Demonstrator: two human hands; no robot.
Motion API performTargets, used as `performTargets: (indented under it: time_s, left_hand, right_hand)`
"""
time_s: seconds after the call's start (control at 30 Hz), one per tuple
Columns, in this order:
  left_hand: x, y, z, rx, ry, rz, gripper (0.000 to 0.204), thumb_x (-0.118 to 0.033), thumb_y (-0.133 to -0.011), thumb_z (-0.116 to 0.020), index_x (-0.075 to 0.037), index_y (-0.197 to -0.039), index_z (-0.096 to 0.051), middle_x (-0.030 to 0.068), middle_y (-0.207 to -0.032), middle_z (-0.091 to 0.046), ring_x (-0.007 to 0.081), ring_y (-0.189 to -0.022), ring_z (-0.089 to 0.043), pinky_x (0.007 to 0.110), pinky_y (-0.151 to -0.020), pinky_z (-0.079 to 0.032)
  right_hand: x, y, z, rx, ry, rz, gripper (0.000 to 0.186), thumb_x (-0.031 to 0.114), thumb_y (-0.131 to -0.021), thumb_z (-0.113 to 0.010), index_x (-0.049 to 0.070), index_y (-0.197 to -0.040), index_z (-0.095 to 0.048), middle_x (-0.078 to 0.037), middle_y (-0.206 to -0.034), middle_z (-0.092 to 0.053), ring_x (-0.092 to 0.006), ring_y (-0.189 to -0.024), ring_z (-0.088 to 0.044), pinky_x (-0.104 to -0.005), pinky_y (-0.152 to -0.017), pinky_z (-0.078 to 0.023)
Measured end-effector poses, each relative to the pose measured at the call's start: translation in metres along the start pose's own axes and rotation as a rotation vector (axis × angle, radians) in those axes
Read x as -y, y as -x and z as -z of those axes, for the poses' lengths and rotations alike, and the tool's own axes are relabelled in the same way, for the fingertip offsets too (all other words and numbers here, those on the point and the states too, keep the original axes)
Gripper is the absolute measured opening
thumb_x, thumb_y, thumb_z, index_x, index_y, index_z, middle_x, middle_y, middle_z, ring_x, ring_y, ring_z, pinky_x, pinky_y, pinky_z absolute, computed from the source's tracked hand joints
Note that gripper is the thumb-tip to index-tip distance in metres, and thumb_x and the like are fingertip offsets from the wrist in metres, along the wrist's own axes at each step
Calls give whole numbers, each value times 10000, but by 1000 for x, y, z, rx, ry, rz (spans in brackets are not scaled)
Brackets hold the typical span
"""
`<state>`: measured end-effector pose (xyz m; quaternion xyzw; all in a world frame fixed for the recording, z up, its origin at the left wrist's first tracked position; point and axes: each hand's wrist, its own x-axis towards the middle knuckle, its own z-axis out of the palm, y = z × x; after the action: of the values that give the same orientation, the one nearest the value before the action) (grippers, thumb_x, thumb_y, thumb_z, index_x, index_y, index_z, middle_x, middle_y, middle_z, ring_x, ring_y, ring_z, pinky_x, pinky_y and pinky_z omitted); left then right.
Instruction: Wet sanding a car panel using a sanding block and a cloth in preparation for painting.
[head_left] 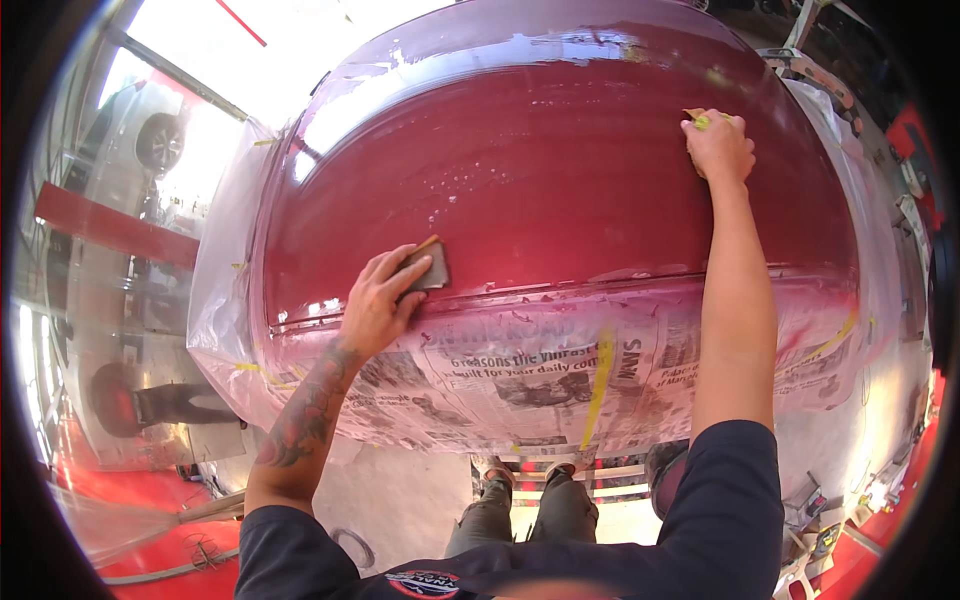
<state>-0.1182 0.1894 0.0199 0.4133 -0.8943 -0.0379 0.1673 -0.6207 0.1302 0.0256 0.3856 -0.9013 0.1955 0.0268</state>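
Observation:
A wide, dark red car panel [560,190] lies before me, glossy and wet, with water drops on its left middle part. My left hand [385,290] is closed round a grey sanding pad [432,266] with an orange-brown edge, pressed on the panel near its front edge. Farther off on the right, my right hand [722,150] grips a small yellow piece [701,122] against the surface. Most of that piece is hidden by the fingers, so its kind is unclear.
Newspaper masking [520,390] stained pink hangs along the panel's near edge, held with yellow tape [597,390]. Plastic sheeting [228,270] drapes both sides. A white car [130,150] stands at the left behind a clear sheet. Stands and tools [825,530] lie at the lower right.

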Motion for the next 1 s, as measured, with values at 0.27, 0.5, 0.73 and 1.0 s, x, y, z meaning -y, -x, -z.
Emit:
performTargets:
  time_s: [0.27, 0.5, 0.73, 1.0]
  left_hand:
    - [-62, -194, -73, -11, 42, -137, 449, -159, -909, -706, -123, -1353, -649, 144, -1412, -577, 378, -1266, -541, 469, -1075, -435]
    - [-68, -106, -48, 172, 83, -278, 473, -197, -865, -744, -186, -1334, -688, 136, -1413, -569, 358, -1221, -551, 481, -1046, -423]
    - [-131, -103, -58, 224, 79, -462, 397, -234, -861, -748, -230, -1258, -738, 163, -1391, -563, 329, -1142, -544, 469, -963, -434]
    - [-139, -124, -59, 236, 42, -517, 448, -228, -855, -749, -262, -1300, -711, 174, -1327, -543, 336, -1101, -538, 445, -935, -425]
  right_hand:
    - [-10, -7, -21, -46, -109, -80, 471, 539, -867, -713, 297, -1270, -690, -72, -1368, -566, -411, -1234, -552, -522, -1085, -392]
    - [-38, -23, -14, 18, -77, -80, 521, 581, -856, -702, 291, -1288, -682, -91, -1383, -559, -407, -1247, -551, -552, -1065, -382]
    - [-16, -2, 21, 50, -147, -73, 448, 507, -856, -734, 255, -1227, -715, -99, -1371, -573, -392, -1255, -552, -559, -1050, -414]
    - [-16, -1, 33, 72, -165, -125, 375, 420, -862, -770, 180, -1150, -758, -120, -1315, -605, -375, -1248, -560, -553, -1054, -441]
